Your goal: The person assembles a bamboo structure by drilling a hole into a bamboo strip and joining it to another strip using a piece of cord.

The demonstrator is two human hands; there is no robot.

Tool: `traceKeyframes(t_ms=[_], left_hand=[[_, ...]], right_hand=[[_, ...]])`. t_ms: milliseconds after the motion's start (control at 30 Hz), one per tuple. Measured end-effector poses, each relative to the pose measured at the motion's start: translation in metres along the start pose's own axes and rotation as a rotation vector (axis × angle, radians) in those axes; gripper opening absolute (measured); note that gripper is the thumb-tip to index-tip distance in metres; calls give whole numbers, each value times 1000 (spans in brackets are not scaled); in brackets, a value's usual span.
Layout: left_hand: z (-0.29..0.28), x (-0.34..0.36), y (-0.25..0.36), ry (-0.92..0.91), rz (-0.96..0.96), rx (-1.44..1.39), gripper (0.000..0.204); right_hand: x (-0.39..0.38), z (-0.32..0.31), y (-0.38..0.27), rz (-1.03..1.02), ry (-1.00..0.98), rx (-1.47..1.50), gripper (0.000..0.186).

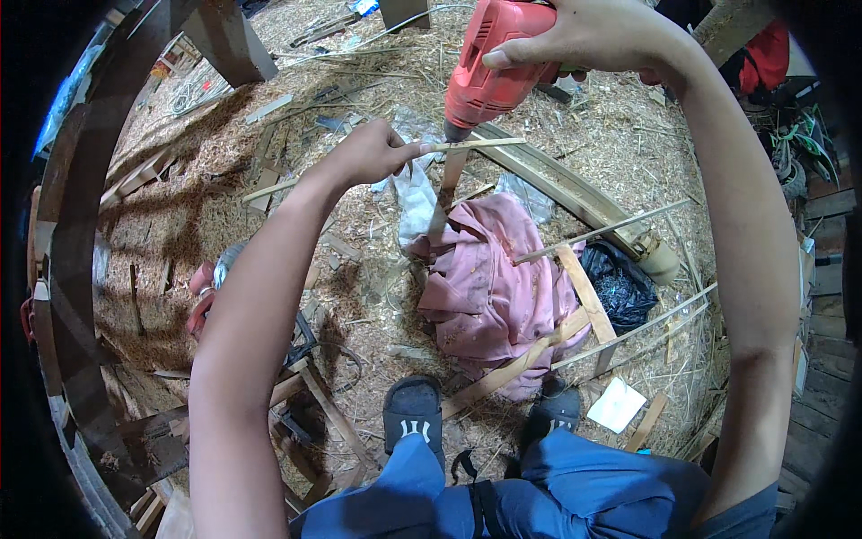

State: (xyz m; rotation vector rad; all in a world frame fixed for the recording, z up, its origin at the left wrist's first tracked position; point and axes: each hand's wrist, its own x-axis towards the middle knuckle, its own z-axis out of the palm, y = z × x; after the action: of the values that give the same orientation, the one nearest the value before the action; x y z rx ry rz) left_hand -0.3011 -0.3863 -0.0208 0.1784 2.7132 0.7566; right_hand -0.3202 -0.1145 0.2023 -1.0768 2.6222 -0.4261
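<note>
My right hand [588,40] is wrapped round the handle of a red power drill [496,67], at the top of the view. The drill points downward, and its dark chuck sits right over a thin wooden strip [480,144]. My left hand [377,153] pinches the strip's left end between thumb and fingers. Beneath the strip stands a narrow upright piece of wood [452,175]. I cannot make out whether the drill's tip has entered the strip.
A pink cloth [494,278] lies in front of my feet, with wooden slats [588,292] across it. A black plastic bag [618,286] and a long plank [557,189] are at the right. Shavings cover the ground [368,238]. A curved wooden frame [76,242] rises at the left.
</note>
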Motion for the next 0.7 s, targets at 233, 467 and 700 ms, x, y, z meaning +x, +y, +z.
traceKeyframes(t_ms=[233,467,700], left_hand=[[-1,-1,5,-5,13,-7,61],[-1,-1,6,-20,-31,13,62],[1,1,8,-10,0,-34,64]], right_hand=[[-1,1,0,-3,1,31,51],[-5,-1,-2,23,-7,32,52],[1,2,1,23,15,-77,53]])
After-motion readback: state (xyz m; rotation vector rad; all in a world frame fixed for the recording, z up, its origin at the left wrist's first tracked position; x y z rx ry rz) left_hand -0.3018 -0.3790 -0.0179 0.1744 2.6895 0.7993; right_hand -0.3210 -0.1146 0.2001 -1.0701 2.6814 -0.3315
